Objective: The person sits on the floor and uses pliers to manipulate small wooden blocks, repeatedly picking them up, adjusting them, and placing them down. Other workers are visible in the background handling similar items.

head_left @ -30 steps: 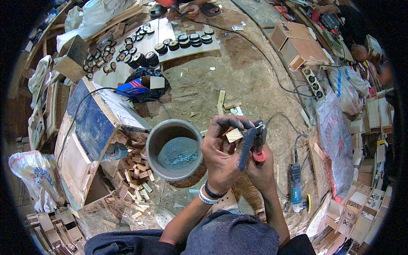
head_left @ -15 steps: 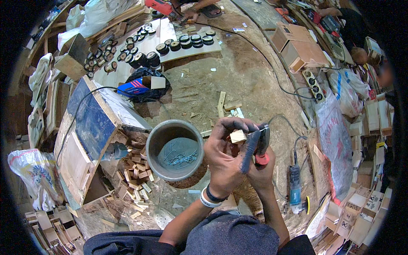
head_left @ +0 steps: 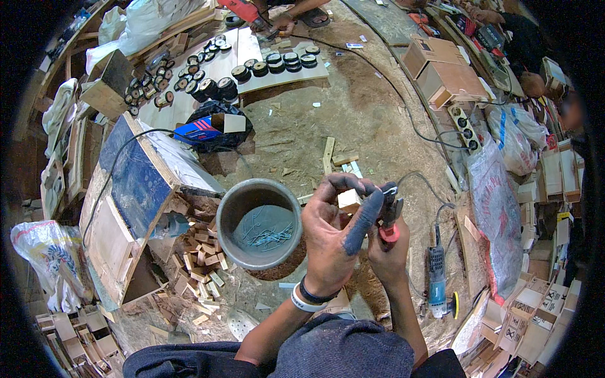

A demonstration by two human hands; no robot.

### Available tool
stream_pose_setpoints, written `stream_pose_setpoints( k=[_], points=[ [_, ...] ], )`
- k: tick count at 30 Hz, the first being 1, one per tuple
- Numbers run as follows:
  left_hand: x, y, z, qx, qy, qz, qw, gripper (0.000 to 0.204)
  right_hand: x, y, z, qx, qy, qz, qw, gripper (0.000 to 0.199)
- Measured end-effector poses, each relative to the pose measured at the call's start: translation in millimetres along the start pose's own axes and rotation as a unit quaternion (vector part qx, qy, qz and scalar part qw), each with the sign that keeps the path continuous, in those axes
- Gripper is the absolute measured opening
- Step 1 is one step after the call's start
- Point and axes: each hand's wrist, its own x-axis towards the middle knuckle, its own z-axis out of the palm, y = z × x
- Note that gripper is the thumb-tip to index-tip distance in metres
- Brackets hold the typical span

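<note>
My left hand (head_left: 328, 233), its thumb and fingertips dark, is closed around a small pale wooden block (head_left: 348, 201). Next to its thumb tip, a short bent piece of shiny wire (head_left: 391, 189) shows at the jaws of the pliers. These red-handled pliers (head_left: 389, 233) are gripped by my right hand (head_left: 386, 255), whose fingers are partly hidden behind the left hand and the tool. To the left of both hands stands a round grey bucket (head_left: 229, 217) with several bent wire pieces (head_left: 270, 233) lying on its bottom.
Small wooden blocks (head_left: 203, 258) are heaped left of the bucket. A blue angle grinder (head_left: 437, 283) lies to the right, its cable running upward. Black-rimmed wheels (head_left: 224, 88) stand on boards farther off, near another person's hand (head_left: 283, 25). A power strip (head_left: 464, 128) lies at the right.
The wire end by the left thumb now shows as a bend near the plier jaws. The wooden block has shifted slightly left, and my left thumb is more upright.
</note>
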Motion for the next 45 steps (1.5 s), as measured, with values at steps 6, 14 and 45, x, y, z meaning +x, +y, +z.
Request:
stream_pose_setpoints(
  k=[6, 14, 45],
  points=[
    [-3.2, 7.3, 5.4, -0.018, -0.002, -0.045, 0.999, 0.029, 2.1, -0.7, -6.5, -0.032, 0.003, -0.012, 0.999, 0.059],
    [-6.4, 16.7, 6.1, -0.093, 0.012, -0.139, 0.986, 0.028, 1.1, 8.9, -11.5, -0.112, 0.038, -0.038, 0.992, 0.067],
    [29.1, -35.5, -52.0, 0.404, -0.033, 0.046, 0.913, 0.021, -29.6, 34.4, -32.8, 0.020, 0.002, 0.250, 0.968, 0.022]
  ],
)
